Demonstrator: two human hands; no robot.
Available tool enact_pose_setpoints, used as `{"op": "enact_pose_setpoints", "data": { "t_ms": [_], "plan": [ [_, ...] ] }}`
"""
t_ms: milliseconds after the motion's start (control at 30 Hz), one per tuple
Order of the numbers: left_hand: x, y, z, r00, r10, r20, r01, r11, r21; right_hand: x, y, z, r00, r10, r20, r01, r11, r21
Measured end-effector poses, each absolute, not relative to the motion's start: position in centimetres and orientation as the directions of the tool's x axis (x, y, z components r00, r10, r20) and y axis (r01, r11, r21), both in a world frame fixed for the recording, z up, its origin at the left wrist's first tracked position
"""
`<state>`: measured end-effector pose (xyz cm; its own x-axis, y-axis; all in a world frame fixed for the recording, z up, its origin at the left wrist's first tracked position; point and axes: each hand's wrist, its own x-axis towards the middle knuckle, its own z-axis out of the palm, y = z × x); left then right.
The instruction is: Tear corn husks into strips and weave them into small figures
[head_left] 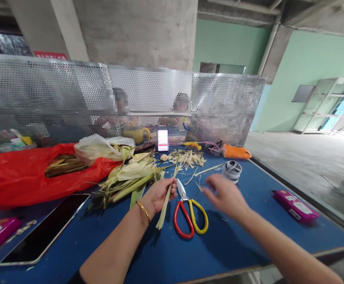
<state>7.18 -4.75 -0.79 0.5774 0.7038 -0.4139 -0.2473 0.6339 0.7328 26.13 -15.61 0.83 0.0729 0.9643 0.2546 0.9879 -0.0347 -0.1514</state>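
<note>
My left hand (162,194), with a gold bangle at the wrist, is closed around a bundle of pale husk strips (165,209) whose ends stick out above and below the fist. Scissors (183,191) with one red and one yellow handle lie just right of it, blades pointing away from me. To their right my right hand (223,193) hangs over the table, blurred by motion; its fingertips are too smeared to read. Beyond it stands a spool of grey cord (232,172). A pile of corn husks (133,177) lies left of my left hand, and husk scraps (189,157) lie farther back.
On the blue table (237,244) are a red plastic bag (20,169), a white bag (91,148), a black phone (46,228), an upright small screen (162,140), an orange packet (236,152) and a purple pack (295,206). Two people sit behind the perforated metal screen (225,106).
</note>
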Motion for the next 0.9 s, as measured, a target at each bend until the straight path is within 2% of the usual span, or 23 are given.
{"op": "enact_pose_setpoints", "data": {
  "t_ms": [67,133,233,400,467,600,667,733,833,900],
  "plan": [
    [7.1,-4.7,-0.7,0.568,0.713,-0.412,-0.263,0.632,0.729,22.2,-17.0,-0.6,-0.103,0.986,0.132,0.972,0.128,-0.195],
    [7.0,-4.7,-0.7,0.564,0.715,-0.413,-0.274,0.634,0.724,19.6,-17.3,-1.7,-0.081,0.99,0.112,0.989,0.094,-0.116],
    [7.0,-4.7,-0.7,0.563,0.716,-0.413,-0.281,0.635,0.719,19.1,-16.7,-2.1,-0.02,1.0,0.008,0.999,0.02,-0.039],
    [6.8,-4.6,-0.6,0.561,0.723,-0.403,-0.291,0.628,0.722,23.8,-17.7,-0.6,-0.013,0.995,-0.1,0.999,0.009,-0.039],
    [6.8,-4.6,-0.5,0.563,0.722,-0.402,-0.293,0.63,0.72,26.1,-19.1,0.1,-0.027,0.988,-0.151,0.984,0.0,-0.177],
    [6.8,-4.7,-0.5,0.573,0.712,-0.406,-0.295,0.642,0.708,29.9,-21.7,0.5,0.063,0.953,-0.296,0.815,-0.22,-0.536],
    [6.8,-4.9,-0.4,0.576,0.708,-0.409,-0.297,0.648,0.702,30.9,-22.5,0.4,0.088,0.927,-0.364,0.642,-0.332,-0.691],
    [6.8,-5.0,-0.2,0.578,0.705,-0.41,-0.298,0.651,0.698,31.3,-23.1,0.4,0.123,0.9,-0.418,0.369,-0.433,-0.822],
    [6.8,-5.1,-0.1,0.575,0.71,-0.407,-0.3,0.645,0.703,31.0,-23.3,0.8,0.125,0.88,-0.458,-0.03,-0.458,-0.888],
    [6.9,-5.1,-0.1,0.571,0.714,-0.405,-0.296,0.639,0.71,30.6,-22.8,1.1,0.067,0.891,-0.45,-0.119,-0.441,-0.89]
  ]
}}
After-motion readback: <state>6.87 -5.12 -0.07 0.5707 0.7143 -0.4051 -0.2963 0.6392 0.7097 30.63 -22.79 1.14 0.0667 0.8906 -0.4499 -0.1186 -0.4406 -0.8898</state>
